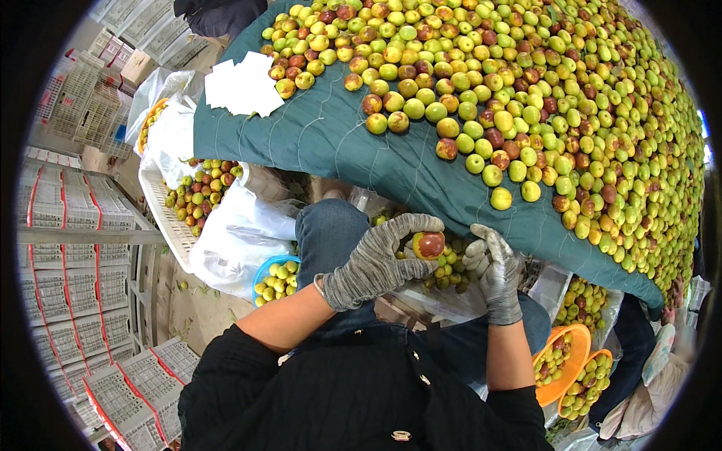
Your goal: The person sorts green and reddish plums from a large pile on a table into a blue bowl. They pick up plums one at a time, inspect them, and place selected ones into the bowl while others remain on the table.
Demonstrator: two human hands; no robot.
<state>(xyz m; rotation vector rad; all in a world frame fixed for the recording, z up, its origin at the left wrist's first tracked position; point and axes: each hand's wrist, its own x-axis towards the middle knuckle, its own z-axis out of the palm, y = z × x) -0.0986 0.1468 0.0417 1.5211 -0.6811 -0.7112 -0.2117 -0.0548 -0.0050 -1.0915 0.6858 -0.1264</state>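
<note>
A red and green jujube fruit (428,246) is held between the thumb and fingers of my left hand (378,259), which wears a grey knit glove. My right hand (496,270), in a grey coated glove, is a little to the right of it with its fingers partly bent; whether anything small lies in them cannot be told. Below and between the hands, more green fruits (449,269) lie in a container lined with clear plastic. Beyond them, a large heap of green and brown-red jujubes (541,107) covers a dark green quilted cloth (316,135).
White paper sheets (242,84) lie on the cloth. At left are a white crate (169,222), a blue basket (262,270) of fruit and stacked grey crates (79,270). At right stand orange baskets (581,338) with fruit, near another person's dark trouser leg (626,349).
</note>
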